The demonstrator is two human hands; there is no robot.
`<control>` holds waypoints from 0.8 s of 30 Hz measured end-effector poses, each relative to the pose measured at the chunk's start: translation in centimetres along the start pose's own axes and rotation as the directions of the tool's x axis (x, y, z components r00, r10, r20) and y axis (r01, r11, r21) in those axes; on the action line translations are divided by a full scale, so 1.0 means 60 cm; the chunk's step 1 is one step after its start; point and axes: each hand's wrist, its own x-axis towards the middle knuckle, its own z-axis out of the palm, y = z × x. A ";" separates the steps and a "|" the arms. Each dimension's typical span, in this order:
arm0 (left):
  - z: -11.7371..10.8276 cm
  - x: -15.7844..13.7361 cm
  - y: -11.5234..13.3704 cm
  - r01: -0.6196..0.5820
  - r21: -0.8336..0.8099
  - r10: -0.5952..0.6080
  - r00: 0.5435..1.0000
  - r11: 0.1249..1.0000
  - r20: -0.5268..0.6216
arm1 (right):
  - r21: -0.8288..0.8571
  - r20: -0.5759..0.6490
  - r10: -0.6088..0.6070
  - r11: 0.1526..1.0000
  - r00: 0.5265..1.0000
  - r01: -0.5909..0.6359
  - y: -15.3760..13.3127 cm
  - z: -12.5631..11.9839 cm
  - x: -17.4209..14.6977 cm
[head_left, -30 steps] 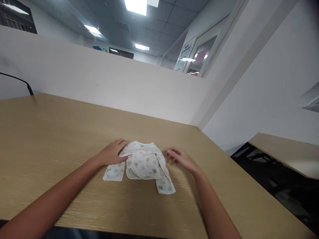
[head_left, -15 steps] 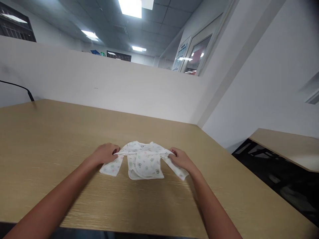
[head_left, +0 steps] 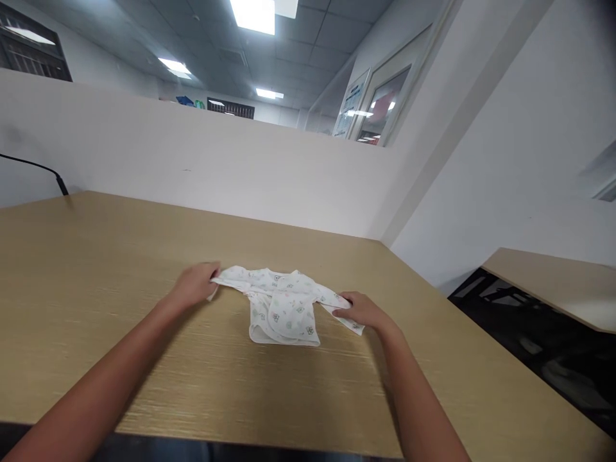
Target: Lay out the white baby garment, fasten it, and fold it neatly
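A small white baby shirt (head_left: 283, 311) with a scattered print lies front up on the wooden table (head_left: 250, 398), its neckline toward the far wall. My left hand (head_left: 195, 282) is closed on the sleeve at the left, which stretches out sideways from the shoulder. On the other side, my right hand (head_left: 360, 310) pinches the right sleeve partway along, and its cuff end pokes out below the fingers. The lower hem curves open a little at the left corner, showing the inside.
A low white partition (head_left: 216, 167) runs along the table's back edge. At the back left is a black cable (head_left: 60, 183). Another table (head_left: 553, 282) with dark items beneath stands to the right, beside a white wall.
My left hand has moved left and away from me, pulling its sleeve out straighter. My right hand has slid outward along the other sleeve, which now slants less steeply.
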 end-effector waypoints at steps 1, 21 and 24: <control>-0.003 0.000 0.003 0.015 0.013 -0.013 0.995 1.000 -0.100 | -0.005 0.001 0.005 1.000 1.000 -0.005 0.002 0.000 0.001; 0.086 0.038 -0.045 -0.167 -0.071 0.164 0.985 0.983 -0.055 | -0.056 -0.317 -0.143 0.990 0.937 0.132 0.019 -0.035 -0.013; 0.081 0.037 -0.041 -0.148 -0.024 0.146 0.987 0.989 -0.064 | 0.025 -0.053 -0.043 0.999 0.998 0.044 0.030 -0.050 -0.032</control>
